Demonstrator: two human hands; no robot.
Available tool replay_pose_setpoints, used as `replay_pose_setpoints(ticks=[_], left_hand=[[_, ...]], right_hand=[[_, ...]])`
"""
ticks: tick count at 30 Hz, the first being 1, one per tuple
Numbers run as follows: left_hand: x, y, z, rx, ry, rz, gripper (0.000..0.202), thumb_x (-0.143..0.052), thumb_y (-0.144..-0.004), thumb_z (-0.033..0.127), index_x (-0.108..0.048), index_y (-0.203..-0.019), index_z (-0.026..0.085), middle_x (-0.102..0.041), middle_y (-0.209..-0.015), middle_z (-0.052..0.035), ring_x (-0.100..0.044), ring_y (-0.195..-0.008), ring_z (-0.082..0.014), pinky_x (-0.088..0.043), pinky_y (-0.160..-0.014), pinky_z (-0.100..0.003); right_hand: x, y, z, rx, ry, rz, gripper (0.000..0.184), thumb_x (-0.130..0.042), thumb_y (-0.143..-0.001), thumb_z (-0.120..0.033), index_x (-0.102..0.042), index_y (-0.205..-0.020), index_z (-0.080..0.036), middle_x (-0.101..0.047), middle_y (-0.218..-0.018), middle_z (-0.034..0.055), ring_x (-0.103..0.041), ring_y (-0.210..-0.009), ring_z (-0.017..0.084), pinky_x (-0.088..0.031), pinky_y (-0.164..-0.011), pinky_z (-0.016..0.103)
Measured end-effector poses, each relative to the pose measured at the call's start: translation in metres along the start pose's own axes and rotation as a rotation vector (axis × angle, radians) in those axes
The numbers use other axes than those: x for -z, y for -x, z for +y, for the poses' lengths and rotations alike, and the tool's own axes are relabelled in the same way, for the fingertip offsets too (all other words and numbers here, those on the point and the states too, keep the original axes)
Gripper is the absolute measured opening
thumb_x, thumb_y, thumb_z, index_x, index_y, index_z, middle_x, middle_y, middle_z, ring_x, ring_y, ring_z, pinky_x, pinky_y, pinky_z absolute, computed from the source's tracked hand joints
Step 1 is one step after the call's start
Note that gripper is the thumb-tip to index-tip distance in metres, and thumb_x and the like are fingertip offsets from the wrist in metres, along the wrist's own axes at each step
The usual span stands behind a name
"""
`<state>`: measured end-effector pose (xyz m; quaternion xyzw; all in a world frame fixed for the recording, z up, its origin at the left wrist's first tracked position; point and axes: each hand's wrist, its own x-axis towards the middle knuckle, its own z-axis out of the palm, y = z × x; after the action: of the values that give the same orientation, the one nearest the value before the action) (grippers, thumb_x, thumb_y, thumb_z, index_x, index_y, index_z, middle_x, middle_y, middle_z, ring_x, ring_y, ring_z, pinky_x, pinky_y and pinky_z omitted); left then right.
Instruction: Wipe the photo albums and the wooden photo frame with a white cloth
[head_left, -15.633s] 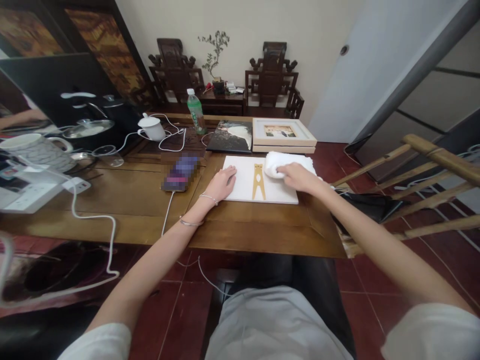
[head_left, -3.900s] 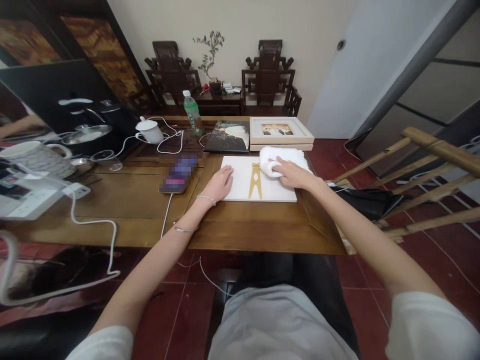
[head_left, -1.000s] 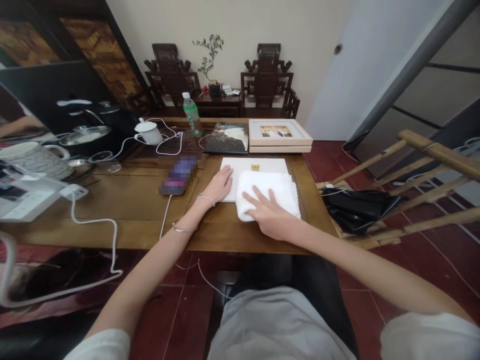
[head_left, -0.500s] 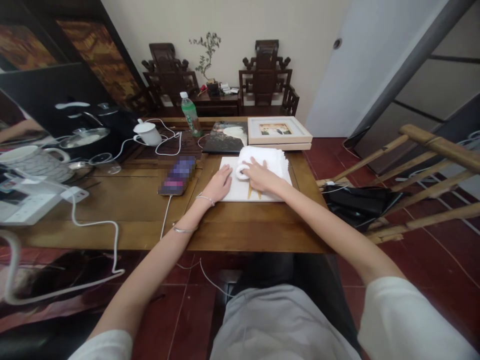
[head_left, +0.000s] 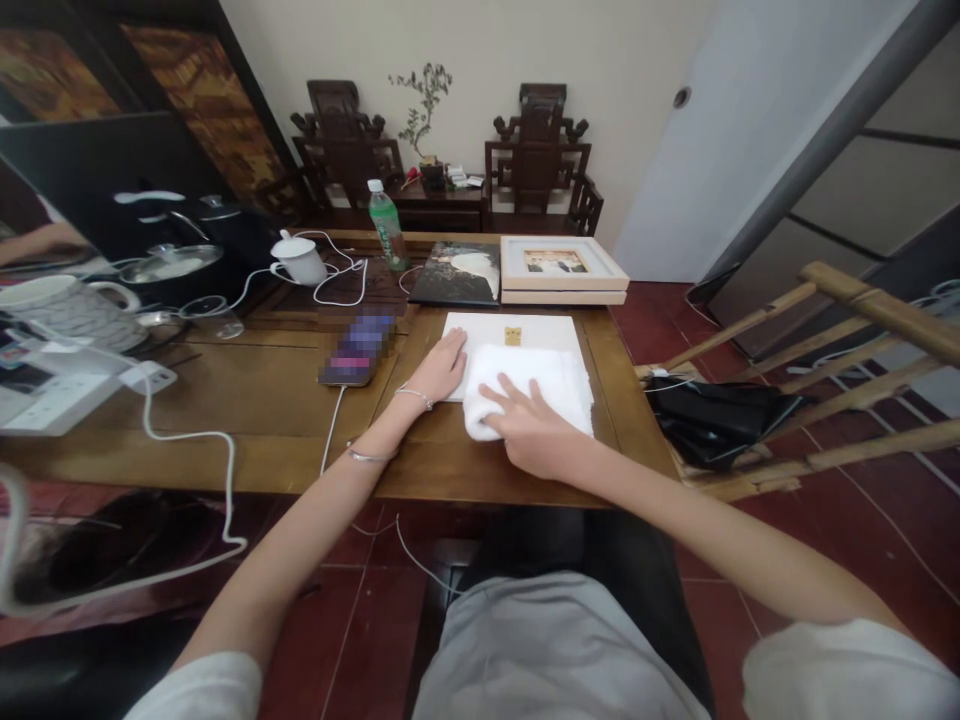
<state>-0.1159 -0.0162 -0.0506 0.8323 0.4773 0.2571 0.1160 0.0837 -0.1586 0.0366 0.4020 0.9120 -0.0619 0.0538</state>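
1. A white board (head_left: 482, 332) is laid flat on the brown table (head_left: 450, 465).
2. The board's left edge is touched by the left hand (head_left: 441, 370); its fingers are laid out flat, and nothing is gripped by them.
3. A folded white cloth (head_left: 561, 372) is laid over the near part of the board, and the board's near edge is partly covered by it.
4. The cloth is pressed by the right hand (head_left: 534, 430); its fingers are spread out on top. Whether the fold is pinched by the thumb cannot be told.
5. A small gold shape (head_left: 513, 336) is seen on the board, just past the cloth.
6. Behind the board, a dark picture (head_left: 442, 284) and two stacked pale frames (head_left: 564, 296) are set side by side.
7. To the board's left, a phone (head_left: 355, 352) is plugged into a white cord (head_left: 334, 430).
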Motion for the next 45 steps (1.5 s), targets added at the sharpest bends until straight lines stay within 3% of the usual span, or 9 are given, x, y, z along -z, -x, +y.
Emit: replay_pose_setpoints(ticks=[7, 11, 15, 19, 25, 30, 35, 40, 45], left_hand=[[0.001, 0.0, -0.002, 0.001, 0.02, -0.018, 0.049, -0.036, -0.097, 0.026, -0.051, -0.14, 0.008, -0.046, -0.153, -0.0186, -0.035, -0.148, -0.0284, -0.026, -0.124, -0.048], [0.002, 0.001, -0.002, 0.003, 0.006, -0.027, 0.05, -0.035, -0.097, 0.026, -0.05, -0.14, 0.007, -0.045, -0.154, -0.0194, -0.035, -0.148, -0.0289, -0.026, -0.124, -0.049], [0.001, 0.0, -0.002, -0.003, 0.008, -0.029, 0.051, -0.034, -0.097, 0.026, -0.048, -0.142, 0.009, -0.045, -0.154, -0.0183, -0.034, -0.148, -0.0284, -0.025, -0.124, -0.05], [0.0, -0.001, -0.002, 0.004, 0.017, -0.033, 0.052, -0.034, -0.096, 0.026, -0.048, -0.142, 0.006, -0.043, -0.155, -0.0192, -0.033, -0.149, -0.0279, -0.024, -0.124, -0.048], [-0.001, -0.001, -0.003, 0.018, 0.05, -0.031, 0.052, -0.035, -0.094, 0.023, -0.05, -0.141, 0.008, -0.042, -0.156, -0.018, -0.033, -0.149, -0.0282, -0.025, -0.124, -0.05], [-0.002, -0.002, -0.006, 0.005, 0.055, -0.028, 0.05, -0.037, -0.095, 0.025, -0.051, -0.141, 0.01, -0.044, -0.155, -0.0167, -0.033, -0.149, -0.0275, -0.024, -0.124, -0.049], [-0.002, -0.002, -0.003, 0.006, 0.081, -0.02, 0.048, -0.038, -0.095, 0.025, -0.054, -0.137, 0.011, -0.045, -0.155, -0.016, -0.033, -0.149, -0.0278, -0.025, -0.124, -0.05], [0.002, -0.005, 0.001, 0.185, 0.286, 0.067, 0.051, -0.033, -0.1, 0.035, -0.054, -0.14, 0.014, -0.049, -0.152, -0.0108, -0.042, -0.145, -0.0247, -0.027, -0.124, -0.044], [0.009, -0.011, 0.001, 0.353, 0.622, 0.241, 0.068, -0.011, -0.105, 0.052, -0.049, -0.146, 0.011, -0.045, -0.155, -0.0126, -0.046, -0.142, -0.024, -0.038, -0.118, -0.041]], right_hand=[[0.009, -0.065, 0.061, -0.046, 0.018, 0.108, 0.06, -0.038, -0.08, 0.005, -0.058, -0.134, -0.012, -0.036, -0.16, 0.0171, -0.023, -0.15, 0.041, -0.03, -0.109, 0.076], [0.008, -0.086, 0.077, -0.086, 0.043, 0.152, 0.06, -0.033, -0.082, 0.006, -0.057, -0.135, -0.011, -0.036, -0.16, 0.0176, -0.023, -0.15, 0.041, -0.029, -0.108, 0.077], [0.001, -0.075, 0.063, -0.07, 0.111, 0.107, 0.059, -0.039, -0.083, 0.002, -0.055, -0.138, -0.01, -0.028, -0.163, 0.02, -0.018, -0.15, 0.045, -0.025, -0.11, 0.077], [-0.007, -0.04, 0.03, -0.013, 0.114, 0.082, 0.059, -0.039, -0.082, 0.002, -0.058, -0.136, -0.009, -0.027, -0.163, 0.0233, -0.015, -0.15, 0.048, -0.024, -0.109, 0.079], [0.001, -0.005, 0.001, 0.033, 0.012, -0.007, 0.063, -0.039, -0.078, 0.005, -0.06, -0.134, -0.011, -0.029, -0.162, 0.021, -0.015, -0.151, 0.045, -0.024, -0.11, 0.077], [0.012, -0.033, 0.035, 0.003, -0.042, 0.058, 0.063, -0.039, -0.077, 0.004, -0.059, -0.134, -0.014, -0.038, -0.159, 0.0185, -0.022, -0.151, 0.037, -0.03, -0.111, 0.071], [0.011, -0.079, 0.062, -0.138, 0.033, 0.098, 0.064, -0.037, -0.08, 0.005, -0.054, -0.14, -0.012, -0.033, -0.162, 0.0177, -0.019, -0.151, 0.041, -0.025, -0.111, 0.074], [0.009, -0.1, 0.048, -0.199, 0.073, 0.092, 0.063, -0.038, -0.086, 0.001, -0.048, -0.146, -0.012, -0.027, -0.164, 0.0194, -0.016, -0.15, 0.046, -0.02, -0.111, 0.079], [0.006, -0.084, 0.017, 0.04, 0.14, 0.073, 0.056, -0.041, -0.087, -0.002, -0.055, -0.14, -0.014, -0.026, -0.164, 0.0183, -0.017, -0.15, 0.046, -0.022, -0.111, 0.077]])
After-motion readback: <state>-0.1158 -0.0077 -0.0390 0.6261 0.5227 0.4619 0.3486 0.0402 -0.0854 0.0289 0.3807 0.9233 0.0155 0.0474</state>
